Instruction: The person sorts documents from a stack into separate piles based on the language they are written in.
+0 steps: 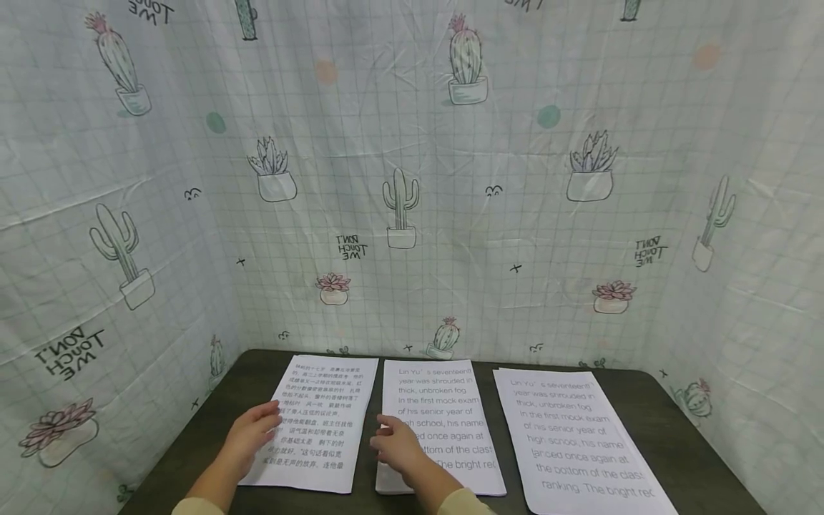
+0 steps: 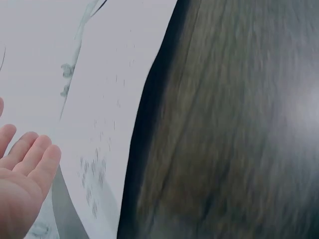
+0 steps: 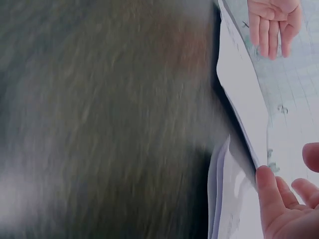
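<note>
Three paper stacks lie side by side on a dark table. Over the left stack (image 1: 322, 429), printed with Chinese text, is my left hand (image 1: 252, 436), its fingers relaxed and holding nothing. My right hand (image 1: 400, 447) hovers over the left part of the middle stack (image 1: 438, 400), printed in English, fingers loosely bent with nothing between them. The left wrist view shows my left hand (image 2: 27, 174) with extended fingers beside a sheet (image 2: 109, 99). In the right wrist view, my right hand (image 3: 286, 204) is near a stack's edge (image 3: 222, 199), and my left hand (image 3: 274, 25) appears at the top.
A third stack (image 1: 573, 443) with English text lies at the right of the dark wooden table (image 1: 193, 443). A pale cloth (image 1: 412, 143) printed with cacti hangs behind the table and along both sides.
</note>
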Demonstrator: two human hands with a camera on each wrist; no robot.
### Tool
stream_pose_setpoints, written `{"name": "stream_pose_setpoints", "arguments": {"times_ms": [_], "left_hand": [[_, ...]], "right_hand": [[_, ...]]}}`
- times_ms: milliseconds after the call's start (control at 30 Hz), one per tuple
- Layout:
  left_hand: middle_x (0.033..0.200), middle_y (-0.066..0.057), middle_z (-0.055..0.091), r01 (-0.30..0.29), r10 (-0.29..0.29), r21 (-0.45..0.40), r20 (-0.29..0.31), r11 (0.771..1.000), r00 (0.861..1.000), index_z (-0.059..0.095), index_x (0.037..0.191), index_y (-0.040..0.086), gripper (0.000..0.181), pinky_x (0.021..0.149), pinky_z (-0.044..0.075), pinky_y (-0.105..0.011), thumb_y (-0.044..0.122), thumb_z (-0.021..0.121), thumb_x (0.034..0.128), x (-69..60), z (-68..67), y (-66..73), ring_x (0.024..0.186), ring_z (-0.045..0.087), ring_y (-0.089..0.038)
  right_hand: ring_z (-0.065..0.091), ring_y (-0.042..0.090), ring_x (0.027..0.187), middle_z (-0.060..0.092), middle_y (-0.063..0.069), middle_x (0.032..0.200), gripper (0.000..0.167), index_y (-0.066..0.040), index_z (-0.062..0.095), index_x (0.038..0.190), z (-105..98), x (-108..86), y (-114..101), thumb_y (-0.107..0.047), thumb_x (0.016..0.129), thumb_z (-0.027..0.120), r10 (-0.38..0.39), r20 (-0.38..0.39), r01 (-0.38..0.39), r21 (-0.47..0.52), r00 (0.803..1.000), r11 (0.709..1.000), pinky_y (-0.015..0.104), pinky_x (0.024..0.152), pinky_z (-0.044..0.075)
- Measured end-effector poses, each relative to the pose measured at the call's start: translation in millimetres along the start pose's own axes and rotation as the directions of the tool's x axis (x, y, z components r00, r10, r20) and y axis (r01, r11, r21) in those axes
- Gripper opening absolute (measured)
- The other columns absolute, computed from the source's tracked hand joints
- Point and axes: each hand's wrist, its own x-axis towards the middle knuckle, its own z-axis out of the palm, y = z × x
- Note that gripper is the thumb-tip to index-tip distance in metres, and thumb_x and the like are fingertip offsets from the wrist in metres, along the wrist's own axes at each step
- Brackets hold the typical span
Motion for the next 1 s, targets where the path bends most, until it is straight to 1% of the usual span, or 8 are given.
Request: {"name": "stream_pose_setpoints", "arguments": {"times_ms": [167, 300, 500, 700, 867, 1000], "left_hand": [[0.147, -0.034, 0.038, -0.048, 0.049, -0.021, 0.051, 0.999, 0.998, 0.038, 0.142, -0.012, 0.052, 0.11, 0.041, -0.054, 0.007, 0.052, 0.0961, -2.4, 20.9, 5.5, 0.134, 0.044, -0.045], [0.145, -0.034, 0.042, -0.076, 0.079, -0.046, 0.086, 0.996, 0.993, 0.041, 0.14, -0.013, 0.051, 0.107, 0.045, -0.051, 0.006, 0.054, 0.0941, -5.2, 38.0, 8.4, 0.132, 0.047, -0.044], [0.142, -0.033, 0.046, -0.062, 0.075, -0.087, 0.155, 0.994, 0.985, 0.042, 0.139, -0.012, 0.051, 0.104, 0.048, -0.048, 0.005, 0.056, 0.0925, -7.5, 62.3, 10.1, 0.132, 0.047, -0.045], [0.138, -0.033, 0.049, -0.063, 0.081, -0.099, 0.193, 0.993, 0.978, 0.045, 0.136, -0.014, 0.052, 0.102, 0.05, -0.048, 0.004, 0.058, 0.0893, -7.8, 84.3, 10.5, 0.128, 0.051, -0.044], [0.137, -0.034, 0.051, -0.071, 0.092, -0.101, 0.232, 0.992, 0.968, 0.045, 0.136, -0.015, 0.053, 0.1, 0.052, -0.046, 0.004, 0.058, 0.0886, -8.2, 98.6, 8.4, 0.127, 0.052, -0.043], [0.136, -0.035, 0.052, -0.077, 0.101, -0.103, 0.254, 0.992, 0.962, 0.045, 0.135, -0.016, 0.053, 0.099, 0.052, -0.046, 0.004, 0.057, 0.0871, -9.0, 106.8, 9.6, 0.126, 0.054, -0.043]], "right_hand": [[0.065, 0.023, 0.096, 0.062, 0.018, 0.111, 0.054, 0.009, 0.047, 0.137, -15.8, 0.0, 4.4, -0.005, 0.086, 0.059, 0.01, -0.048, -0.011, -0.018, 0.999, 1.0, 0.038, 0.079, 0.06], [0.065, 0.023, 0.097, 0.062, 0.017, 0.111, 0.055, 0.008, 0.047, 0.138, -29.4, 0.0, 8.1, -0.006, 0.087, 0.059, 0.026, -0.063, -0.028, -0.032, 0.998, 0.999, 0.037, 0.08, 0.06], [0.064, 0.022, 0.097, 0.062, 0.017, 0.113, 0.054, 0.006, 0.046, 0.14, -47.5, -0.3, 14.7, -0.008, 0.089, 0.059, 0.044, -0.077, -0.048, -0.054, 0.996, 0.997, 0.036, 0.08, 0.06], [0.064, 0.022, 0.098, 0.062, 0.019, 0.115, 0.055, 0.007, 0.045, 0.14, -61.6, -2.2, 20.5, -0.007, 0.089, 0.058, 0.048, -0.081, -0.052, -0.046, 0.996, 0.998, 0.036, 0.081, 0.06], [0.064, 0.02, 0.096, 0.062, 0.019, 0.115, 0.056, 0.008, 0.044, 0.14, -71.7, -5.9, 23.9, -0.008, 0.089, 0.059, 0.059, -0.078, -0.064, -0.052, 0.995, 0.997, 0.034, 0.08, 0.06], [0.064, 0.021, 0.097, 0.062, 0.021, 0.115, 0.056, 0.009, 0.044, 0.14, -81.6, -9.2, 26.1, -0.008, 0.089, 0.059, 0.047, -0.084, -0.053, -0.065, 0.995, 0.997, 0.035, 0.08, 0.06]]}}
